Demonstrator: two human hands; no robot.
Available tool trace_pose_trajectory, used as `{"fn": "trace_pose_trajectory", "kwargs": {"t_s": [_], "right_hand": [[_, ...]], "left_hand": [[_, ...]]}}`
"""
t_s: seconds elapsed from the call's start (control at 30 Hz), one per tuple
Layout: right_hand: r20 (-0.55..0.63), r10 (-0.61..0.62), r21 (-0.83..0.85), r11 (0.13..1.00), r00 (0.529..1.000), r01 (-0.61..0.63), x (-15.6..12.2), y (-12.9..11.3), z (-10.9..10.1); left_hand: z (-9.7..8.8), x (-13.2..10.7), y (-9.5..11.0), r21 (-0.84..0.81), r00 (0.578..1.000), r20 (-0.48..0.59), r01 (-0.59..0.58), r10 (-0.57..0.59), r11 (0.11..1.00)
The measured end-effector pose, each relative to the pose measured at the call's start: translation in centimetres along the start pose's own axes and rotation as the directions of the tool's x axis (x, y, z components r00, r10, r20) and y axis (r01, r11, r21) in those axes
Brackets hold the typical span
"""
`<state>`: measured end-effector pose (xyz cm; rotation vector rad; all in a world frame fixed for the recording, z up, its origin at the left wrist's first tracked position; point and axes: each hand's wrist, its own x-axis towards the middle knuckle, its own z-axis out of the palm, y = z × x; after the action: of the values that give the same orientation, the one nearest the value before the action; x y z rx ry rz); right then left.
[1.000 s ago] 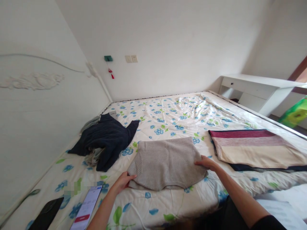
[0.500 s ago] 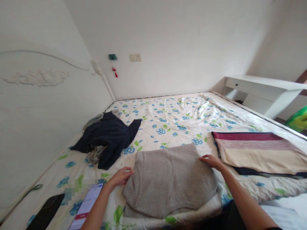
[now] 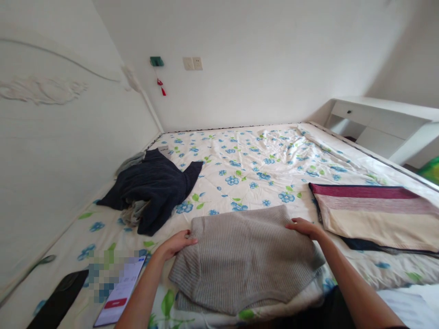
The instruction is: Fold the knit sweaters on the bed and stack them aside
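So the grey ribbed knit (image 3: 245, 258) is lying folded on the near part of the bed (image 3: 260, 155), right in front of the person and hanging a little toward the near edge, with a lower layer peeking out along its bottom hem. I'd call the fold mostly there, though the edges don't line up cleanly and the bottom layer sticks out a bit. The left hand (image 3: 176, 243) sits at the knit's upper left corner with fingers curled onto the fabric edge — looks like a light pinch, but I can't tell for sure how much cloth is in it. The right hand (image 3: 303, 227) rests at the upper right corner, fingers fairly flat and loosely bent on top of the cloth, pressing more than grabbing. To the right, just beside that hand, there's a striped folded stack (image 3: 373, 212) in maroon and cream that looks done. Over on the left, a dark navy garment (image 3: 154, 189) lies crumpled with some paler cloth under it, so that's probably left to do. Room-wise, the middle and far bed are wide open, but near left there's a phone (image 3: 120, 297) and a black flat thing (image 3: 56, 304) close to the left forearm — tighter there.
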<state>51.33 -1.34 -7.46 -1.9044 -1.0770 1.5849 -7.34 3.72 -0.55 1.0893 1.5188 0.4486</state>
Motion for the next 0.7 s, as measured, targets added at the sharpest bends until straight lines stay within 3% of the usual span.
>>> {"fn": "trace_pose_trajectory", "kwargs": {"t_s": [0.07,0.13,0.23,0.3,0.37,0.47,0.53,0.7], "right_hand": [[-0.142,-0.046,-0.039,0.998,0.989,0.041,0.7,-0.3,0.1],[-0.189,-0.054,-0.052,0.998,0.98,0.045,1.2,-0.6,0.2],[-0.146,0.002,0.001,1.0,0.989,-0.001,0.9,-1.1,0.2],[-0.02,0.044,0.111,0.993,0.999,-0.041,-0.1,-1.1,0.0],[0.201,0.09,0.193,0.973,0.975,-0.129,-1.7,-0.8,-0.4],[0.45,0.156,0.152,0.957,0.879,-0.247,-4.1,0.1,-1.0],[0.478,0.19,0.09,0.961,0.858,-0.263,-5.3,0.7,-1.2],[0.483,0.173,0.083,0.967,0.859,-0.241,-6.7,1.6,-1.5]], "left_hand": [[0.3,0.6,0.1,0.016,0.999,-0.036,-0.034,0.035,0.999],[0.8,1.1,0.1,0.048,0.996,-0.084,-0.027,0.031,0.998],[1.4,1.2,0.5,0.044,0.993,-0.115,0.024,-0.019,0.999],[1.4,0.6,1.0,0.011,0.991,-0.122,0.055,-0.053,0.998],[1.2,-0.4,1.5,0.007,0.991,-0.046,0.125,-0.125,0.992],[0.7,-2.2,1.6,0.051,0.945,0.216,0.24,-0.245,0.969],[0.5,-3.0,1.5,0.074,0.906,0.329,0.255,-0.265,0.964],[-0.1,-3.7,0.5,0.064,0.873,0.44,0.204,-0.211,0.977]]}}
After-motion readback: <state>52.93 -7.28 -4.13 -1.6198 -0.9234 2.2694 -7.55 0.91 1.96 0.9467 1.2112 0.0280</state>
